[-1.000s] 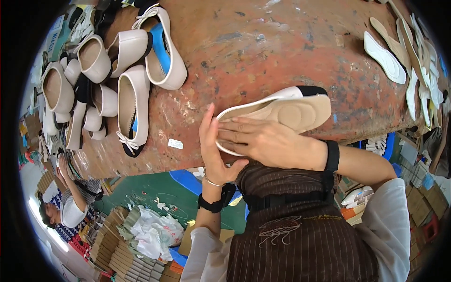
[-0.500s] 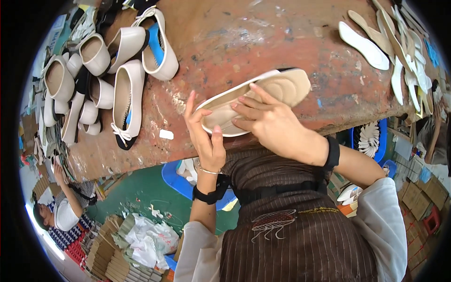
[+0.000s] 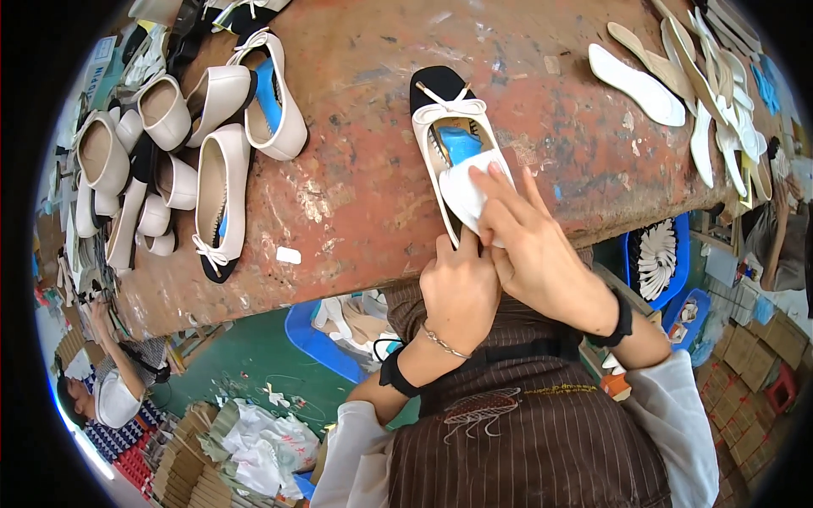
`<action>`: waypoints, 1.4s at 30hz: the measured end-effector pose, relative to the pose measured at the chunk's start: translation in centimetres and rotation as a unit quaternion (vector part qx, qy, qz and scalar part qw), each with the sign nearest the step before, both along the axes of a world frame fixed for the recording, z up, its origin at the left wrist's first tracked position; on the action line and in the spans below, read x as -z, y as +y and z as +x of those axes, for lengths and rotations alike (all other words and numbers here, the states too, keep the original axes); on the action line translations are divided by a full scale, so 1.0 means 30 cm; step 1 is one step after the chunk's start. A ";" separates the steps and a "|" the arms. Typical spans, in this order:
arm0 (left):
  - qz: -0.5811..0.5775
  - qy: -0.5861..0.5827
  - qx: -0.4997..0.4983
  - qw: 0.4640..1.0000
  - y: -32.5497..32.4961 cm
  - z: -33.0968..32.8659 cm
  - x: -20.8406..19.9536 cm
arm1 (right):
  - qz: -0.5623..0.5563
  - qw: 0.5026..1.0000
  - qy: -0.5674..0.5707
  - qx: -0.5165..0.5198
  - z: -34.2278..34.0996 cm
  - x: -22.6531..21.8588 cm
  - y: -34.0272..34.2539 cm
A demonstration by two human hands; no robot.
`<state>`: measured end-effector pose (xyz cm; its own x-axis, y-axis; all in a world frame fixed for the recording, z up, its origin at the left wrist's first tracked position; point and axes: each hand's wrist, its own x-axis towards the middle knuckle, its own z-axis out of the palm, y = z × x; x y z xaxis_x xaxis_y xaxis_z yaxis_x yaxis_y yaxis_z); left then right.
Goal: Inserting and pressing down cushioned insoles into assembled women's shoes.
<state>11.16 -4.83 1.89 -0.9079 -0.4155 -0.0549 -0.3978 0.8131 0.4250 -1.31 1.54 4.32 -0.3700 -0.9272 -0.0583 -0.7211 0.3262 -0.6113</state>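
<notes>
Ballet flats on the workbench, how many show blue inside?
3: the centre flat by the right hand, another flat at upper left, and a third flat below it. Blue may be hidden in others.

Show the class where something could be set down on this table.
Bare tabletop lies right of the handled shoe, up to the loose insoles, and left, up to the shoe cluster, bar one white label. Both groups are crowded.
</notes>
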 end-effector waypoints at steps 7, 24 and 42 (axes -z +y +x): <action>-0.027 -0.035 0.028 0.999 -0.007 -0.008 0.008 | -0.033 0.993 0.108 0.017 -0.072 0.106 -0.171; 0.031 0.006 0.021 0.999 -0.022 0.010 0.014 | -0.032 0.981 0.189 -0.032 -0.061 0.081 -0.180; -0.178 0.127 -0.370 0.903 -1.280 0.762 -0.613 | 0.025 0.957 0.149 0.249 -0.809 0.198 0.246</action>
<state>34.01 -43.24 20.26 -0.3385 -0.8638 0.3733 -0.8149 0.4674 0.3426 -25.59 8.92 -1.62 -0.7721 -0.6307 0.0783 -0.6086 0.6983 -0.3768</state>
